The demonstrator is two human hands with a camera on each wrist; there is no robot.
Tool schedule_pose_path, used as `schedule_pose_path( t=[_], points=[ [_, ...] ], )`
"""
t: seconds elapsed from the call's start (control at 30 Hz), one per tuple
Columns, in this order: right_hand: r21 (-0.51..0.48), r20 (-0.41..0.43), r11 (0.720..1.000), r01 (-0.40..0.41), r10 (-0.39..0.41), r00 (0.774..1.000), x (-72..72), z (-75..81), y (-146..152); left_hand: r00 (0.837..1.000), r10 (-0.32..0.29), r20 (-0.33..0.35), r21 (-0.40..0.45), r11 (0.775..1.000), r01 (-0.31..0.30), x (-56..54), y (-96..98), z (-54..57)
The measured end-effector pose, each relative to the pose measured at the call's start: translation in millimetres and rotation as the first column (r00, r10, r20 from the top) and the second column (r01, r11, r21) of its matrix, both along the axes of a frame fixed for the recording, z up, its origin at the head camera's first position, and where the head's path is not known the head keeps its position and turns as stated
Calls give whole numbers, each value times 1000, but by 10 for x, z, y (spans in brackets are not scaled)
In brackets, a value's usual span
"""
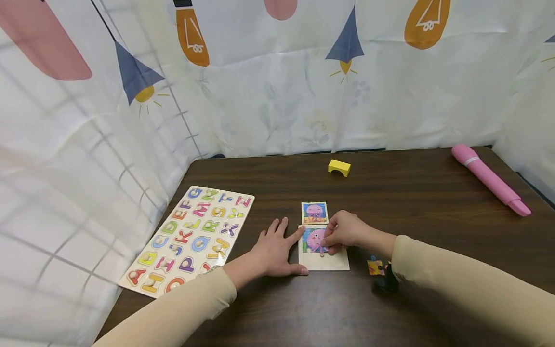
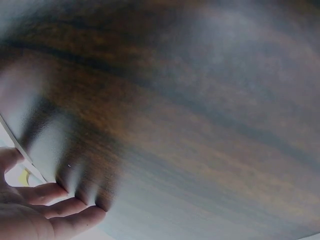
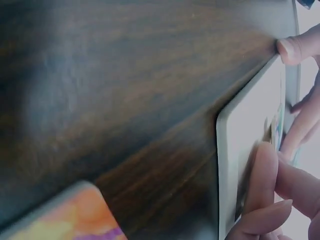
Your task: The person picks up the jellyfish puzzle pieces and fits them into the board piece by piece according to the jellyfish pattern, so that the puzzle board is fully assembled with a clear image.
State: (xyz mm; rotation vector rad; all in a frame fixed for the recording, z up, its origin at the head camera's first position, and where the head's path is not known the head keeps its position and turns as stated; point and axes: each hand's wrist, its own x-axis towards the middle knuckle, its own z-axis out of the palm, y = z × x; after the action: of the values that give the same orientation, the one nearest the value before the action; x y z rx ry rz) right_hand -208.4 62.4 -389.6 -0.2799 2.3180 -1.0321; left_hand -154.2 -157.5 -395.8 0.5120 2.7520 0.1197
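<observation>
A white square puzzle board point(image 1: 324, 263) lies on the table with part of a pink octopus picture point(image 1: 313, 237) in its upper left. My left hand point(image 1: 274, 253) rests at its left side, fingers spread and fairly straight, with the index fingertip and thumb at the board's edge. My right hand point(image 1: 349, 230) pinches a small puzzle piece point(image 1: 322, 250) over the picture; the fingers hide part of it. Right above the board lies an octopus picture card point(image 1: 314, 212). A loose puzzle piece point(image 1: 375, 267), orange and purple, sits under the right forearm and shows in the right wrist view.
An alphabet peg board point(image 1: 191, 233) covers the table's left side. At the back stands a yellow arched block point(image 1: 339, 167). A long pink microphone-shaped object point(image 1: 490, 179) lies at the right. A printed curtain point(image 1: 277, 96) hangs behind and left of the dark wooden table point(image 1: 416, 193).
</observation>
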Motion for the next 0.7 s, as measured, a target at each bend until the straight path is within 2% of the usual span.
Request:
schedule_pose_path(
  t=[0.33,0.7],
  points=[
    [53,14,999,-1,0,1000,-29,56,-40,1000,4,3,7,1000,-4,7,7,20],
    [87,-10,996,-19,20,1000,-29,33,-40,1000,7,9,6,1000,-7,12,10,6]
  ],
)
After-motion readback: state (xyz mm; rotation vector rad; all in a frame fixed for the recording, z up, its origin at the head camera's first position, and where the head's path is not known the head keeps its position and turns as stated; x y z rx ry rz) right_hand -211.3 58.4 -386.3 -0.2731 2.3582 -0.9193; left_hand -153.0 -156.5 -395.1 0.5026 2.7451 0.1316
